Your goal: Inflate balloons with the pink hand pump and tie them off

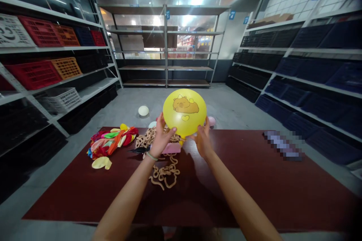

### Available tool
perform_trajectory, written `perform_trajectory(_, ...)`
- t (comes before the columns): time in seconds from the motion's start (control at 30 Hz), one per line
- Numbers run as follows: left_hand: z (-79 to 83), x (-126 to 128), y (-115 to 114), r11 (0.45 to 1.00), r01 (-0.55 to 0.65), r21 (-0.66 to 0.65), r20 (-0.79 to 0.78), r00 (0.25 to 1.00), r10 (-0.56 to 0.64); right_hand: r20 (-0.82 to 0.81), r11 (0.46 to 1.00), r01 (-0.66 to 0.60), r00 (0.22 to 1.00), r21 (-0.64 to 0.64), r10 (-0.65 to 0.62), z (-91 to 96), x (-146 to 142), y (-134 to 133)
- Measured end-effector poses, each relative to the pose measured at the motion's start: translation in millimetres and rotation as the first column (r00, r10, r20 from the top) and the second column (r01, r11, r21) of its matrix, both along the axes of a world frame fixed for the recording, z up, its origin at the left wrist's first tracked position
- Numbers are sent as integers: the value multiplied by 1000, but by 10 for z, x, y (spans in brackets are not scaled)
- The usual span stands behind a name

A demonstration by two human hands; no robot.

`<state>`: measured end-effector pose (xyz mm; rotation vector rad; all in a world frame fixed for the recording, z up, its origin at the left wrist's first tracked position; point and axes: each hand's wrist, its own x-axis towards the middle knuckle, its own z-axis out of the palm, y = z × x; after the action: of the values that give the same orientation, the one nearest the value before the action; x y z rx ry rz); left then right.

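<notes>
An inflated yellow balloon (185, 111) printed with a sleeping cartoon bear and a small heart is held up above the table's far edge. My left hand (163, 137) grips its lower left side, thumb underneath. From the lower right, my right hand (203, 139) grips it too, near the knotted end. Behind and below my left wrist lie a pink block-shaped object (171, 148), a black pointed item (139, 150) and a heap of tan, cord-like loops (144, 139). More tan strands (166, 175) are scattered nearer to me.
A pile of limp, colourful balloons (111, 141) lies on the left of the dark red table (234, 188), with one pale yellow balloon (102, 163) beside it. A blurred-out object (283, 145) lies at right. A white balloon (143, 111) rests on the floor. Shelves with crates surround the table.
</notes>
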<state>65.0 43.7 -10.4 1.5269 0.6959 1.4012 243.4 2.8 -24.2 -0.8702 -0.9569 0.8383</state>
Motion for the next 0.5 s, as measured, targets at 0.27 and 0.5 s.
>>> perform_trajectory(0.27, 259, 566, 1316, 980, -189, -59, -350, 923, 157, 419, 946, 321, 865, -42, -275, 352, 706, 1128)
perform_trajectory(0.5, 214, 19, 1087, 976, -195, -101, -315, 936, 154, 476, 978, 193, 869, -78, -134, 108, 421, 1090)
